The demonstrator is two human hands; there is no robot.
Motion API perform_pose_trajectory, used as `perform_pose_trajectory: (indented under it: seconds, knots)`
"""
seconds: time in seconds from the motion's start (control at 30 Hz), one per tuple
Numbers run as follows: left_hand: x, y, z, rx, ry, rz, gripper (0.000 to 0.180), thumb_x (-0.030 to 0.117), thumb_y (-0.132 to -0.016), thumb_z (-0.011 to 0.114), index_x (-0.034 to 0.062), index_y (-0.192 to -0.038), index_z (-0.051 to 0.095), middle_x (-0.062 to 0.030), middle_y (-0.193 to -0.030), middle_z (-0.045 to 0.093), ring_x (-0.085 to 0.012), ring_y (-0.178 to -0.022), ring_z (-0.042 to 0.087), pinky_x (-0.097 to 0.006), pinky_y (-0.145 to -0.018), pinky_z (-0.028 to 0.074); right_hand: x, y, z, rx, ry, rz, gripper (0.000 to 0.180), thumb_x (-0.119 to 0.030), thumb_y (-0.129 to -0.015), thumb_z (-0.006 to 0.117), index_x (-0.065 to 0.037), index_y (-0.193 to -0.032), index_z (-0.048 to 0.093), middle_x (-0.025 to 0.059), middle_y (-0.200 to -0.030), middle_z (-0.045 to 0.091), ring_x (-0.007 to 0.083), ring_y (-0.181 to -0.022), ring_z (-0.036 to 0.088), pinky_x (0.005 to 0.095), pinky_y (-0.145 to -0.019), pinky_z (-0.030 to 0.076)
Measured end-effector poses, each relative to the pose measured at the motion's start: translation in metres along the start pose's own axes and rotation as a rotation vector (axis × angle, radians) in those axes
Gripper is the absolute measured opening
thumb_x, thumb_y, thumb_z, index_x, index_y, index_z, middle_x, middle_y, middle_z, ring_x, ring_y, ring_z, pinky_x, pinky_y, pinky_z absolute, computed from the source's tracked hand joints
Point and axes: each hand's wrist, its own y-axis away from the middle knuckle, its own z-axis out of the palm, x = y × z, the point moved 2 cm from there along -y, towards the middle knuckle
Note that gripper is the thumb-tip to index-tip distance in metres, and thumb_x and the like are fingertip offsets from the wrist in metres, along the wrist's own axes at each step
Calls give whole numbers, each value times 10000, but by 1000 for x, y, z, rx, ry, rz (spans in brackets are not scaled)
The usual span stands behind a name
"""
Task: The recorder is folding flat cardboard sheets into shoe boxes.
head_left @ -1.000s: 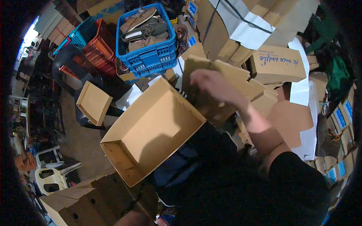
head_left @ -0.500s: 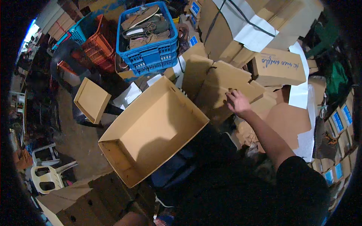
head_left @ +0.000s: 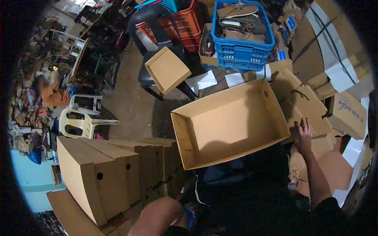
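Observation:
A large shallow open cardboard box [head_left: 232, 126] rests over my lap, its inside facing up and holding only shadow. Just past its right side, my right hand [head_left: 303, 137] lies with fingers spread on folded cardboard pieces [head_left: 309, 103]; nothing shows in its grasp. At the bottom, a bare bent limb that looks like my left arm shows beside a stack of brown boxes [head_left: 114, 177]. My left hand does not show.
A small cardboard lid [head_left: 167, 70] sits on a black plastic chair [head_left: 151, 25]. Behind are a blue crate [head_left: 246, 51] of shoes and orange crates [head_left: 189, 23]. A cream plastic chair [head_left: 75, 122] and a seated person [head_left: 55, 94] are at left. A strapped carton [head_left: 315, 35] stands far right.
The view has swung left, so the scene sits further right and more of the box stack shows. My right hand remains at the cardboard pieces. The large box stays over my lap.

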Motion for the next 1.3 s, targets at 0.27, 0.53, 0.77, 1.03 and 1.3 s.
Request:
perform_pose_trajectory:
  seconds: [0.27, 0.53, 0.77, 1.03, 1.3]
  knots:
    - [-22, -33, 3, -45, 93, -13, 418, 360, -960, 730, 75, -1262, 692, -51, -1101, 692, -242, -1039, 645, -419, -892, 518, -43, -54, -16, 245, -482, -35, 568, -157, -939, 694, -71, -1477, 535, 192, -1654, 363, 436, -1520, 331, 574, -1235, 288]
    - [-138, -82, -166, 559, -206, -190, 249, 334, -1043, 590, 118, -1087, 706, -12, -999, 679, -155, -955, 620, -304, -856, 464, -145, -89, -132, 300, -933, -372, 585, -368, -1043, 633, -119, -1549, 474, 170, -1659, 349, 359, -1532, 341, 526, -1255, 304]
    - [-265, -99, -252, 319, -1489, -216, 420, 251, -882, 754, 17, -1219, 663, -191, -1307, 646, -335, -1260, 583, -461, -1052, 479, -127, -41, -47, 224, -1076, -443, 742, -648, -797, 813, -122, -1292, 642, 263, -1544, 420, 459, -1421, 441, 585, -1165, 382]
    - [-282, -121, -275, -65, -1989, -669, 587, 231, -825, 782, 190, -1386, 617, -101, -1416, 629, -305, -1420, 497, -693, -1164, 275, -144, -66, -82, 240, -987, -626, 689, -518, -935, 765, -59, -1429, 619, 237, -1615, 410, 429, -1498, 402, 568, -1188, 368]
    - [-261, -135, -232, 89, -2006, -272, 293, 134, -932, 649, 123, -1223, 678, -123, -1237, 684, -319, -1241, 622, -636, -1119, 342, -144, -68, -73, 217, -1093, -513, 657, -518, -874, 819, -77, -1323, 629, 254, -1576, 419, 456, -1459, 422, 569, -1169, 387]
